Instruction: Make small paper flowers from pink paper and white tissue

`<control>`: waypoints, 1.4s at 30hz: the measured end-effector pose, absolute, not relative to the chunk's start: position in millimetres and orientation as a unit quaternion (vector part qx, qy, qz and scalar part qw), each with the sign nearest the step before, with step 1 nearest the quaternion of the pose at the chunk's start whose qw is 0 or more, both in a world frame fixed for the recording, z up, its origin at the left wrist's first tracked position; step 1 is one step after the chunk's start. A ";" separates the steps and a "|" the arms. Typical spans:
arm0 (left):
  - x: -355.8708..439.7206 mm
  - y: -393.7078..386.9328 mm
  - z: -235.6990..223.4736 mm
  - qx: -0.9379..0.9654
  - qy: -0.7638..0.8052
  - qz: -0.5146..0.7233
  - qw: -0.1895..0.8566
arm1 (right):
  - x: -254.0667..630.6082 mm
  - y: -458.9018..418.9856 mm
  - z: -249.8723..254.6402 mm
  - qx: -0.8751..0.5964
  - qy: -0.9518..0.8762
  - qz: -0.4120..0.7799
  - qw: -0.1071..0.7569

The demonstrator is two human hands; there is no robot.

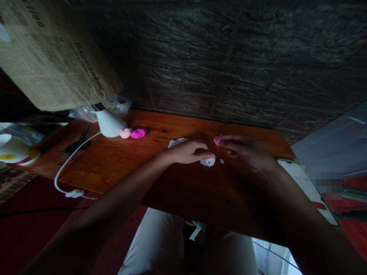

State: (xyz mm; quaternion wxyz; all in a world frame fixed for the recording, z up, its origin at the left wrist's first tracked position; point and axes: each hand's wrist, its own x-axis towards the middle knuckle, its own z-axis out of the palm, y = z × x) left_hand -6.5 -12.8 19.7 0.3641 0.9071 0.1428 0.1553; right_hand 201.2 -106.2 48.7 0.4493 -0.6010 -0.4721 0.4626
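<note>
tabletop under right hand, fingers together

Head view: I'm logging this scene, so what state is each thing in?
Right hand: pinching pink piece
Left hand: touching dotted white piece
White scrap: loose
Pale pink lump: against magenta lump
Lamp: standing, looks unlit
White cable: slack, over table edge
Phone: face up, screen lit
Scissors: lying flat

Lampshade txt: "H.GravurePrint" & "…ction"; phone nos. blurry.
</note>
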 end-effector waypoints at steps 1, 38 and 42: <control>-6.7 -14.9 21.2 0.899 0.134 0.142 0.391 | 201.1 -106.2 48.5 -0.600 -0.474 0.461 0.451; 8.0 -12.5 12.1 0.438 0.191 0.354 0.804 | 182.1 -104.2 32.9 -0.564 -0.536 0.354 0.520; 7.6 -12.6 8.7 0.452 0.184 0.351 0.799 | 179.2 -105.3 31.1 -0.575 -0.531 0.338 0.523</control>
